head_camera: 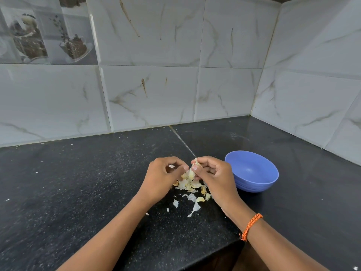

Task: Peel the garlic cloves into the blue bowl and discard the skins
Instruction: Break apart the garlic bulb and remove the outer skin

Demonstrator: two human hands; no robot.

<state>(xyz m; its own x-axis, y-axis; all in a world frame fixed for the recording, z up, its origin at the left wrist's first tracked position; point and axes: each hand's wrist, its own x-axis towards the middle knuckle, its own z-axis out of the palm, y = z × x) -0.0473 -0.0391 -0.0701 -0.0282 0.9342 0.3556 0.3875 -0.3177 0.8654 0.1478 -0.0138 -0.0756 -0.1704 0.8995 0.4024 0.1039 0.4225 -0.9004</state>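
Pale, papery garlic clove (192,171) is pinched upright between the thumb and fingers of the right hand (214,178), while its skin is gripped from the other side by the curled fingertips of the left hand (162,178). Both hands are held together above the black speckled bench (78,192), near its front edge. Directly beneath them a heap of cloves and loose skins (188,184) is spread on the bench, with smaller skin scraps (195,208) scattered toward the front edge. Just beside the right hand, toward the back right corner, the blue bowl (252,171) is set upright. An orange thread bracelet (251,226) is worn on the right wrist.
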